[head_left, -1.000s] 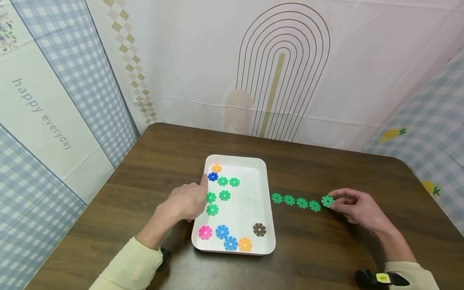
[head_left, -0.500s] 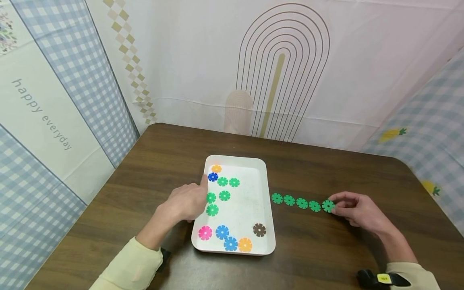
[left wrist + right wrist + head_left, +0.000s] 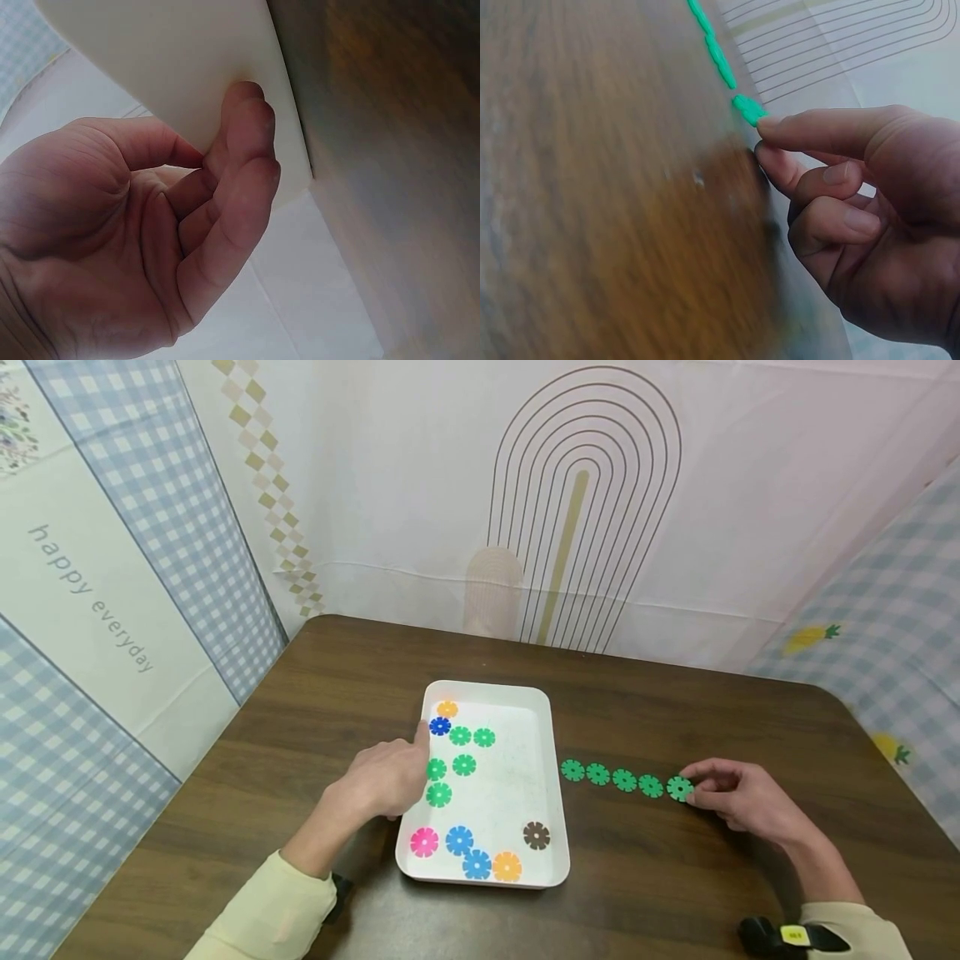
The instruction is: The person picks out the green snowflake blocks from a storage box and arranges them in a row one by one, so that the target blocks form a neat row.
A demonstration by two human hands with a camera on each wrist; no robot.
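My right hand pinches the right edge of a green notched plastic disc between thumb and forefinger, low over the table. Left of that disc, a row of several green discs runs toward the tray; a small gap shows between the row and the pinched disc. The white tray is gripped at its left wall by my left hand. In the left wrist view the curled fingers press the tray's outer side, with the thumb at its rim.
Inside the tray lie several more green discs, a dark blue disc, a pink disc, light blue discs, orange discs and a brown disc. Behind the brown table hangs a patterned cloth.
My right hand has lowered the green disc slightly toward the near side, down to the right end of the row. The left hand and the tray have stayed put.
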